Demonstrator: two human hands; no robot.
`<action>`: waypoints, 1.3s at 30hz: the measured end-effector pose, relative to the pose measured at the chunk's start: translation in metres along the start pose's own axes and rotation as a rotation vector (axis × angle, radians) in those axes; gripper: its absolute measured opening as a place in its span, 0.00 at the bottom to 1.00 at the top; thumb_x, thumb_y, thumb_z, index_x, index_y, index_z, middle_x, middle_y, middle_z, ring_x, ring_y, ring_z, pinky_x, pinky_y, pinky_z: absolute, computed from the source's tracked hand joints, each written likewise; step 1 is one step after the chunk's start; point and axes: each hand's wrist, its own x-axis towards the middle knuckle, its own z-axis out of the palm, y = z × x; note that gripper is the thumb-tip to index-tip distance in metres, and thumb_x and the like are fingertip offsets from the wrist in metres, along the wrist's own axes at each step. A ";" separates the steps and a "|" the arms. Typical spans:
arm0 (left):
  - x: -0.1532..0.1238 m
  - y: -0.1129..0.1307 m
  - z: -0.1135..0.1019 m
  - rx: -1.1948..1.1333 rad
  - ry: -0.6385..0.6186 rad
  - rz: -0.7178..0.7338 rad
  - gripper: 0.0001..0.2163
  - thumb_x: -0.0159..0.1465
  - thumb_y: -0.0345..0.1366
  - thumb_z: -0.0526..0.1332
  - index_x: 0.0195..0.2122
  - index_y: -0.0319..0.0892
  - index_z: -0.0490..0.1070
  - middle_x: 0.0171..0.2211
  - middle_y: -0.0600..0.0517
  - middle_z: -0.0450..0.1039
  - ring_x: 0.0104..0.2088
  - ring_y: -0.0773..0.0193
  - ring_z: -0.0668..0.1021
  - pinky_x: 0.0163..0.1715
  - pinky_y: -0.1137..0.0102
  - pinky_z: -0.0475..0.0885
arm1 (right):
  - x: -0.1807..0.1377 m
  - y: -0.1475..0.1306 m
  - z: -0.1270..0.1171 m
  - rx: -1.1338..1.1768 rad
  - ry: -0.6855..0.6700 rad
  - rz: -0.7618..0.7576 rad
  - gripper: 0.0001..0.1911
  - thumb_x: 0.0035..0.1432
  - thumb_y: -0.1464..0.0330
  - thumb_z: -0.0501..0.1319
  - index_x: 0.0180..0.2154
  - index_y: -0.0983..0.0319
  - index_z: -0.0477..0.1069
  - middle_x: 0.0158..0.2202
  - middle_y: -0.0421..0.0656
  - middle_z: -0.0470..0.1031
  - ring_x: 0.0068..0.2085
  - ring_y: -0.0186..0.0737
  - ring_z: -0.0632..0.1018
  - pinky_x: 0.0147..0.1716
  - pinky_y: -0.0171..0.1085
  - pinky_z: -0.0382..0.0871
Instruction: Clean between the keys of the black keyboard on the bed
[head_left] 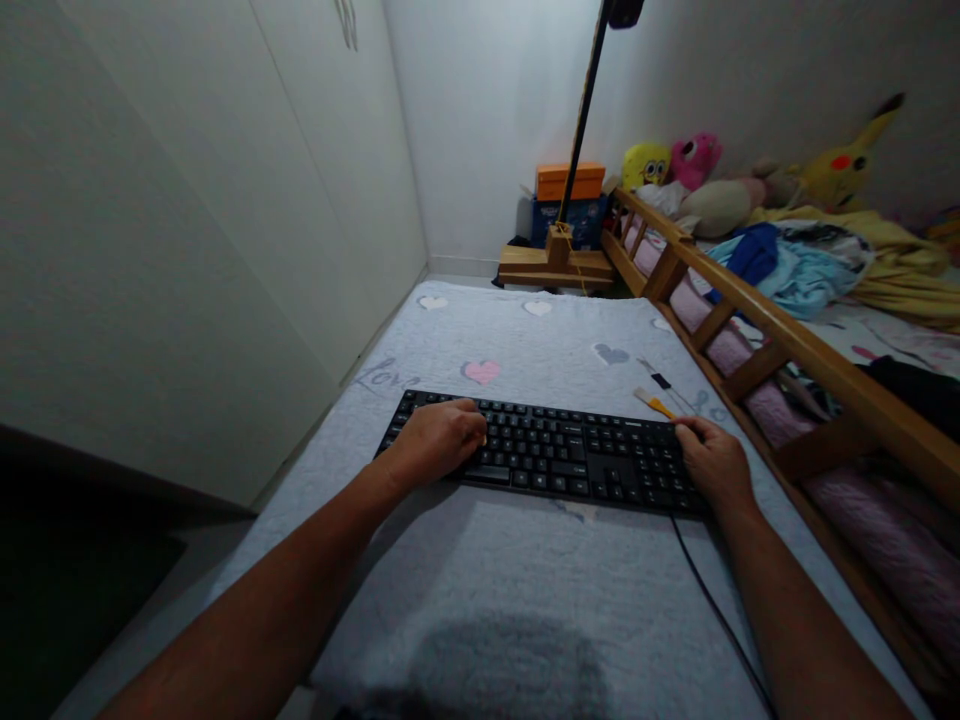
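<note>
A black keyboard [555, 455] lies flat on the pale cover, its cable [716, 590] running off toward me at the lower right. My left hand [442, 437] rests over the keys on its left part, fingers curled together. A small pale bit shows at those fingertips, too small to name. At the other end, my right hand [712, 460] is closed around the keyboard's right edge, thumb on top. Just beyond its fingertips is a small brush [654, 403] with a yellow handle and pale bristles. Behind the brush lies a thin tool [661, 381] with a black middle.
The grey-blue cover [480, 580] has heart prints. A wooden bed rail [795, 350] runs along the right, with plush toys [697, 160] and clothes [787, 265] beyond. White cabinet doors [225, 200] stand left. Behind are a wooden stand [559, 262] with a pole and an orange box [570, 181].
</note>
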 end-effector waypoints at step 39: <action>-0.065 -0.085 -0.012 -0.091 0.074 -0.321 0.13 0.64 0.43 0.57 0.32 0.43 0.79 0.33 0.49 0.77 0.33 0.62 0.76 0.32 0.71 0.65 | -0.001 -0.003 -0.001 -0.017 -0.035 0.023 0.21 0.48 0.57 0.55 0.34 0.62 0.80 0.30 0.47 0.80 0.32 0.48 0.76 0.35 0.42 0.67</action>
